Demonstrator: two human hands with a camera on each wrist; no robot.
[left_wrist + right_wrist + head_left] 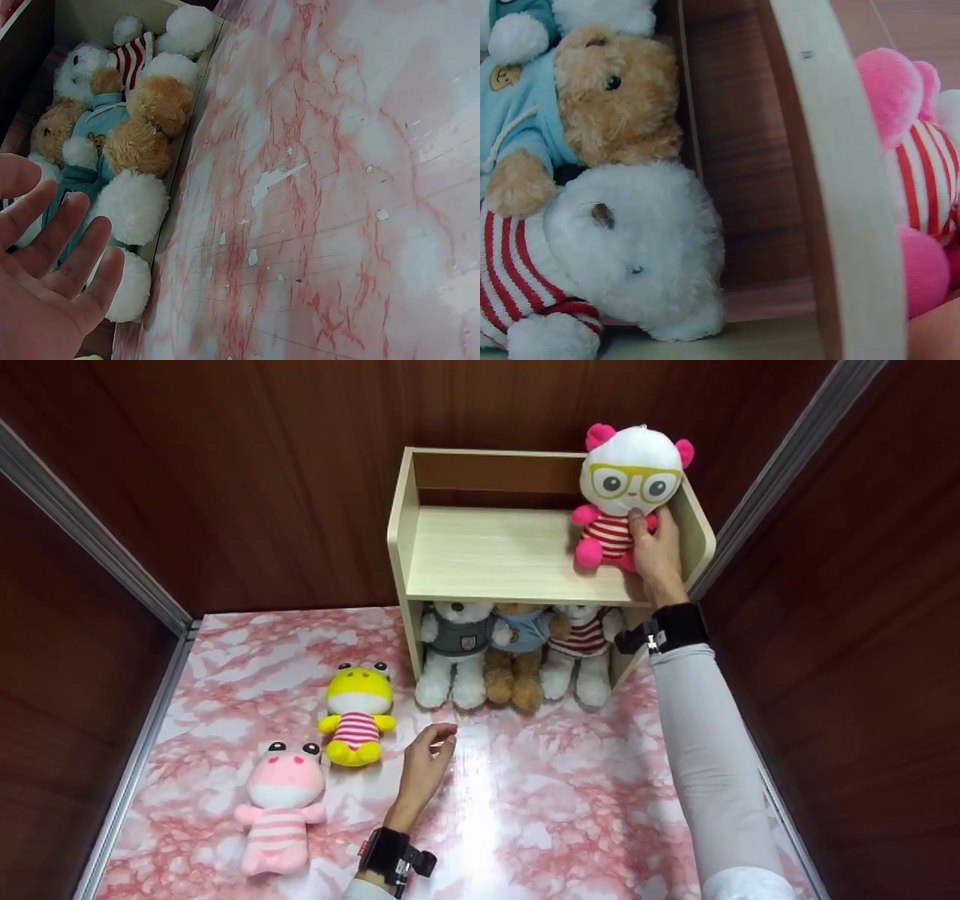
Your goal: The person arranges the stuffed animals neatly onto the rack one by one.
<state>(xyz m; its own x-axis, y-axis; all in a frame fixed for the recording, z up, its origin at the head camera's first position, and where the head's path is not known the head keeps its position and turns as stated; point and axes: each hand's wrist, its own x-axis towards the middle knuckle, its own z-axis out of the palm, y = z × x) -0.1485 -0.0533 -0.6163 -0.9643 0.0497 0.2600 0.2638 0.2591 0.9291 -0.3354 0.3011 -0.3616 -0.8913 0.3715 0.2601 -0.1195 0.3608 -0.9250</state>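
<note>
My right hand [660, 551] grips a plush panda [634, 480] by its side, thumb across the front of its striped body. The panda has a white head, pink ears and yellow glasses, and sits upright at the right end of the shelf unit's upper board [487, 551]. In the right wrist view its pink foot [924, 270] and striped body show past the board's edge. Low over the floor, my left hand [427, 761] holds nothing, its fingers loosely bent; the left wrist view shows the palm [37, 307] beside the lower compartment.
Three teddy bears sit in the lower compartment: one in a grey-green top [461, 637], a brown one in blue [517, 634], one in red stripes [581, 637]. A yellow plush frog [358, 720] and a pink one [285, 802] lie on the marbled floor [540, 802]. Brown panels [262, 495] stand around.
</note>
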